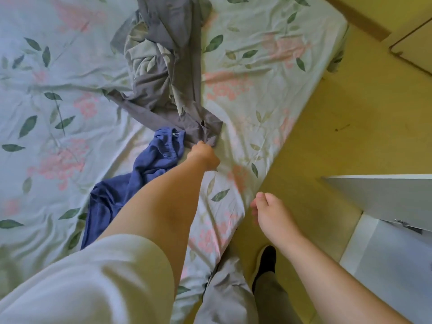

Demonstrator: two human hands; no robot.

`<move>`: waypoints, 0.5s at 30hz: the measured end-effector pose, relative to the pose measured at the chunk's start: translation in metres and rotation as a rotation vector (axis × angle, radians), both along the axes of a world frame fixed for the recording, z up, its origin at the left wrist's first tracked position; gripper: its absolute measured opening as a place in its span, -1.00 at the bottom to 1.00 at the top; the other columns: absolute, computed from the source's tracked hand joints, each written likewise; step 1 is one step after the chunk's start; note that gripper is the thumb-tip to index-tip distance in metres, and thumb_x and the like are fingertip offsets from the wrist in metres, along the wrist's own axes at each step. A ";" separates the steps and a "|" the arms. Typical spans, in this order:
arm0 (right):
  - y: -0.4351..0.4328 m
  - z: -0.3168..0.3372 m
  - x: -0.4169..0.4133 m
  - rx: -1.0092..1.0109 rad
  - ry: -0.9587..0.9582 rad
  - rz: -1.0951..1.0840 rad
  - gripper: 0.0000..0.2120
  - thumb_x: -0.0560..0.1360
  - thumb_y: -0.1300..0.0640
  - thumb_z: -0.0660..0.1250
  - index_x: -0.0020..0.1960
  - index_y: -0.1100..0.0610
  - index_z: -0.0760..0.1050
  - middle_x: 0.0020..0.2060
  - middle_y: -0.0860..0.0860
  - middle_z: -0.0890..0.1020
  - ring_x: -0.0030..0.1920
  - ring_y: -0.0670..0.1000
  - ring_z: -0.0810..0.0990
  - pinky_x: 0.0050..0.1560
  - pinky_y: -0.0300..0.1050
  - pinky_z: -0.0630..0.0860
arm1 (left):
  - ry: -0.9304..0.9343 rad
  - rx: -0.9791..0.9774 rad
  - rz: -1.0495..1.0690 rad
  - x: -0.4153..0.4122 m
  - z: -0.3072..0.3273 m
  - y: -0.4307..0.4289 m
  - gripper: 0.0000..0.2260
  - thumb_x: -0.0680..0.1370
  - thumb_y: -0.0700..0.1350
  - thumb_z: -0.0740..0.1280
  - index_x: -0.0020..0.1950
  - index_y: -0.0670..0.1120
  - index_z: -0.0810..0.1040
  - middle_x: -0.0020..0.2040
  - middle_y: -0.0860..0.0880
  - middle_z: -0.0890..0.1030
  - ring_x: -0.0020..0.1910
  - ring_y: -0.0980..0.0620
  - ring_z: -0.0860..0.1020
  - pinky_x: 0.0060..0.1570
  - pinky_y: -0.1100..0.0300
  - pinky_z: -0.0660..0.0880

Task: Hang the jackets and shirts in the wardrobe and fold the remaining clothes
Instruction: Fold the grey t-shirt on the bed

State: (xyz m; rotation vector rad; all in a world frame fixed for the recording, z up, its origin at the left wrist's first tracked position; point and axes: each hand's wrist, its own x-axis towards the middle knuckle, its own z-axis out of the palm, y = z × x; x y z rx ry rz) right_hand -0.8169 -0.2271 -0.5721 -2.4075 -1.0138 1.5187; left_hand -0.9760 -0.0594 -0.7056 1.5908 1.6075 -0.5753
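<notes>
A grey garment (163, 66) lies crumpled up the middle of the bed, twisted together with a floral sheet. My left hand (203, 155) grips its near corner, fingers curled into the cloth. Just left of that hand a blue garment (131, 183) lies spread toward the bed's near edge, partly under my left forearm. My right hand (271, 213) hangs over the bed's edge and the floor, fingers loosely curled, holding nothing.
The bed (58, 113) has a pale floral sheet and fills the left and middle. Yellow floor (350, 113) runs along its right side. A white wardrobe door (385, 197) stands open at right. A wooden furniture corner (416, 50) sits at top right.
</notes>
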 end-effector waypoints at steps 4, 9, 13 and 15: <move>0.011 0.015 0.000 0.013 0.042 -0.023 -0.64 0.71 -0.10 0.01 -0.08 0.00 0.49 -0.16 -0.13 0.57 -0.12 0.02 0.60 -0.13 -0.07 0.47 | -0.116 0.224 0.292 -0.011 0.042 0.001 -0.76 0.51 -0.27 0.27 0.17 -0.17 0.42 0.11 -0.21 0.55 -0.02 -0.23 0.54 -0.08 -0.10 0.56; 0.032 0.054 -0.002 0.017 0.078 0.043 -0.69 0.70 -0.07 0.07 -0.02 0.05 0.50 -0.06 0.10 0.65 -0.14 0.08 0.61 -0.08 -0.01 0.50 | -0.289 0.499 0.518 -0.026 0.141 -0.002 -0.85 0.60 -0.12 0.29 0.15 -0.10 0.51 -0.05 -0.09 0.65 -0.10 -0.13 0.58 -0.15 0.01 0.53; 0.053 0.101 -0.011 0.124 0.073 0.050 -0.79 0.61 -0.02 0.29 0.20 0.00 0.42 -0.03 0.05 0.62 -0.09 0.08 0.63 -0.16 -0.06 0.50 | -0.493 0.637 0.502 -0.015 0.244 -0.014 -0.87 0.60 -0.07 0.34 -0.12 -0.05 0.61 -0.23 -0.07 0.66 -0.21 -0.11 0.61 -0.21 -0.03 0.57; 0.064 0.131 -0.016 0.247 0.068 0.040 -0.55 0.55 0.05 0.39 0.36 -0.01 0.28 0.03 -0.03 0.56 -0.02 0.05 0.60 -0.10 -0.03 0.54 | -0.583 0.725 0.391 -0.007 0.291 -0.029 -0.82 0.55 -0.14 0.40 -0.24 -0.14 0.54 -0.31 -0.10 0.62 -0.25 -0.16 0.58 -0.23 -0.08 0.54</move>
